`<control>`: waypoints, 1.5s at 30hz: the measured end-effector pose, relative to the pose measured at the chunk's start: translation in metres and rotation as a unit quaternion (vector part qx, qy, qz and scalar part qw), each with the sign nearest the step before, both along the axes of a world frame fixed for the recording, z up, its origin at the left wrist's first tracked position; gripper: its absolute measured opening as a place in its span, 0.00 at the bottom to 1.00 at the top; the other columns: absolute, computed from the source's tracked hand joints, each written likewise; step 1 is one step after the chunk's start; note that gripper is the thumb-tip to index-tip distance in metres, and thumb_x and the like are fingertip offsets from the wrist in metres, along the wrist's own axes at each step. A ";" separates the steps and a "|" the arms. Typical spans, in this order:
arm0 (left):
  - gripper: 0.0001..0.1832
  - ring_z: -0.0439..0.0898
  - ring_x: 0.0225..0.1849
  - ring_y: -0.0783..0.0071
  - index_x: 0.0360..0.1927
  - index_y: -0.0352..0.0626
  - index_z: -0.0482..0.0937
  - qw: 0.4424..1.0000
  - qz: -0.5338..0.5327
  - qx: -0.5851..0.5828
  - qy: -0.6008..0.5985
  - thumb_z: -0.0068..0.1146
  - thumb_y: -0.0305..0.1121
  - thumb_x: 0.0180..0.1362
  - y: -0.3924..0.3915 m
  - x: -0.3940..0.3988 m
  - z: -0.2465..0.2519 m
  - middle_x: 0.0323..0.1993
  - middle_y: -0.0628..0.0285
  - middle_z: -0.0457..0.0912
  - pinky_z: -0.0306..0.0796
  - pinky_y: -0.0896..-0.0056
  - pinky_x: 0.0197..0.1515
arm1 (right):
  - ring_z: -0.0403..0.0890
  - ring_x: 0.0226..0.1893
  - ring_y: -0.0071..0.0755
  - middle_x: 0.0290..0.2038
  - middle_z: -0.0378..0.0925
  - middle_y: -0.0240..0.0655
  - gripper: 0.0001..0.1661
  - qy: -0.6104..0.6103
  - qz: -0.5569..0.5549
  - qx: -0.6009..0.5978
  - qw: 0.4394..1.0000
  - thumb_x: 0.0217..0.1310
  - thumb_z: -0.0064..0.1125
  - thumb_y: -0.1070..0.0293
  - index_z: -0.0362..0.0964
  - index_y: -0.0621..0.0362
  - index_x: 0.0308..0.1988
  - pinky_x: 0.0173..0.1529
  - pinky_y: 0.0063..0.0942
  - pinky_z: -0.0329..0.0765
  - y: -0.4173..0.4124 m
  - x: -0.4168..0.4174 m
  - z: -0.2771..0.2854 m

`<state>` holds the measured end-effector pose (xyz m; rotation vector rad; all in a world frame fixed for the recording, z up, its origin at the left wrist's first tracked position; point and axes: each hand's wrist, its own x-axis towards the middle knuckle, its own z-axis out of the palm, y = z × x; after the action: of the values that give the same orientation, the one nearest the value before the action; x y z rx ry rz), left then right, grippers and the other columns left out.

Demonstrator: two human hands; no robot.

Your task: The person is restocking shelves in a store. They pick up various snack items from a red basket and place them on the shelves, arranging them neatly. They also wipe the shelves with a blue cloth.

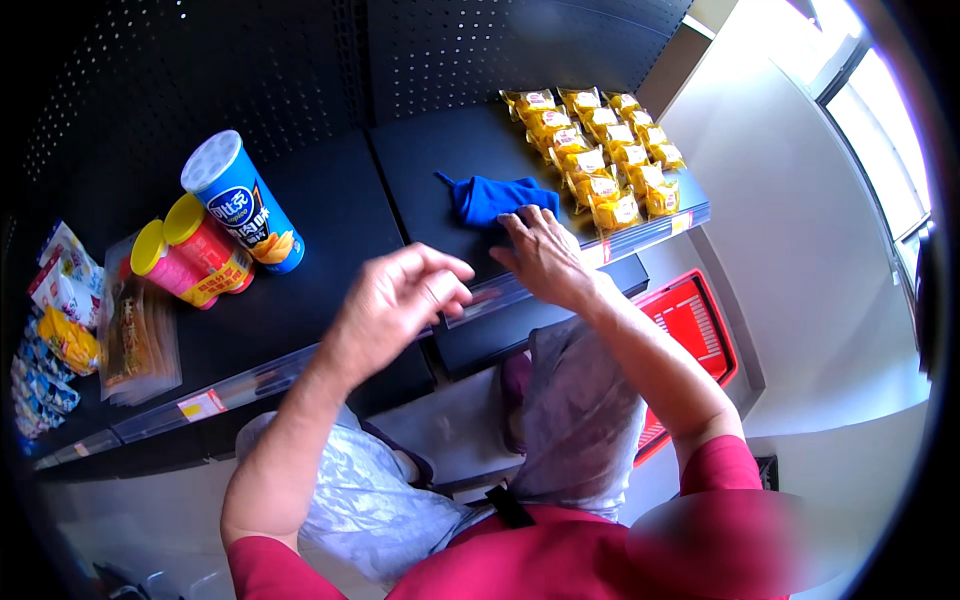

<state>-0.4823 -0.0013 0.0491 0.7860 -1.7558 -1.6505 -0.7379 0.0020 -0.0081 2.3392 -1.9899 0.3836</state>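
A folded blue cloth [499, 201] with a short loop lies on the black shelf [420, 161]. The fingertips of my right hand [544, 251] are at its near edge, spread and not closed around it. My left hand [405, 300] hovers over the shelf's front edge with loosely bent fingers and nothing in it. Just right of the cloth, small yellow snack packets in clear wrappers [592, 161] stand in rows. To the left of my left hand is an upright blue Copico crisp canister [247, 202].
Two yellow-lidded canisters [191, 255] are banded together beside the blue one. Flat clear snack packs [135, 337] and small bags [67, 337] fill the left end. Price strips [247, 386] line the shelf edge. A red plastic shopping basket [694, 322] stands on the floor at right.
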 end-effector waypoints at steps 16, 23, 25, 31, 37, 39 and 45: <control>0.10 0.85 0.43 0.61 0.45 0.39 0.82 0.976 -0.172 -0.078 -0.109 0.58 0.31 0.64 0.050 -0.017 -0.031 0.40 0.55 0.85 0.78 0.65 0.47 | 0.70 0.60 0.55 0.58 0.71 0.50 0.27 0.027 -0.032 0.003 0.999 0.70 0.50 0.53 0.68 0.50 0.63 0.61 0.48 0.71 -0.199 -0.007 -0.012; 0.11 0.85 0.42 0.57 0.46 0.38 0.82 0.971 -0.184 -0.081 -0.129 0.56 0.33 0.65 0.048 -0.024 -0.042 0.41 0.53 0.85 0.78 0.62 0.48 | 0.67 0.63 0.56 0.66 0.68 0.38 0.26 0.086 -0.041 -0.005 0.995 0.71 0.48 0.55 0.68 0.47 0.64 0.61 0.48 0.72 -0.232 0.017 -0.014; 0.11 0.85 0.42 0.57 0.46 0.38 0.82 0.969 -0.186 -0.090 -0.135 0.55 0.33 0.65 0.049 -0.027 -0.048 0.41 0.52 0.85 0.78 0.62 0.48 | 0.68 0.63 0.55 0.66 0.68 0.37 0.25 0.077 -0.005 -0.026 0.997 0.70 0.48 0.56 0.69 0.46 0.64 0.60 0.49 0.72 -0.221 0.021 -0.016; 0.12 0.84 0.47 0.54 0.45 0.37 0.81 0.955 -0.215 -0.125 -0.162 0.53 0.34 0.65 0.058 -0.033 -0.061 0.43 0.52 0.85 0.76 0.57 0.52 | 0.71 0.59 0.50 0.65 0.69 0.37 0.25 0.077 0.143 -0.057 0.985 0.67 0.51 0.67 0.70 0.45 0.63 0.59 0.47 0.73 -0.119 0.044 -0.009; 0.13 0.83 0.48 0.52 0.44 0.37 0.81 0.950 -0.230 -0.117 -0.175 0.53 0.35 0.64 0.075 -0.032 -0.058 0.42 0.50 0.84 0.74 0.56 0.55 | 0.72 0.59 0.50 0.63 0.70 0.40 0.27 0.068 0.231 -0.015 0.970 0.63 0.58 0.68 0.71 0.46 0.62 0.60 0.44 0.73 -0.008 0.056 0.011; 0.13 0.83 0.48 0.52 0.44 0.37 0.81 0.946 -0.248 -0.114 -0.173 0.54 0.35 0.64 0.079 -0.033 -0.057 0.42 0.50 0.84 0.74 0.56 0.54 | 0.72 0.59 0.49 0.63 0.71 0.40 0.27 0.069 0.238 -0.006 0.969 0.63 0.59 0.69 0.72 0.46 0.62 0.59 0.43 0.74 0.004 0.061 0.013; 0.13 0.83 0.47 0.51 0.43 0.37 0.80 0.947 -0.266 -0.098 -0.152 0.53 0.35 0.64 0.078 -0.031 -0.062 0.41 0.49 0.85 0.74 0.56 0.53 | 0.74 0.56 0.48 0.63 0.71 0.38 0.25 0.067 0.218 -0.025 0.973 0.65 0.57 0.68 0.72 0.45 0.62 0.56 0.41 0.77 -0.043 0.080 0.007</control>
<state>-0.5131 0.0771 -0.0130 0.5178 -2.4753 -1.7048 -0.6583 -0.0408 -0.0011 2.6785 -1.3832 0.2767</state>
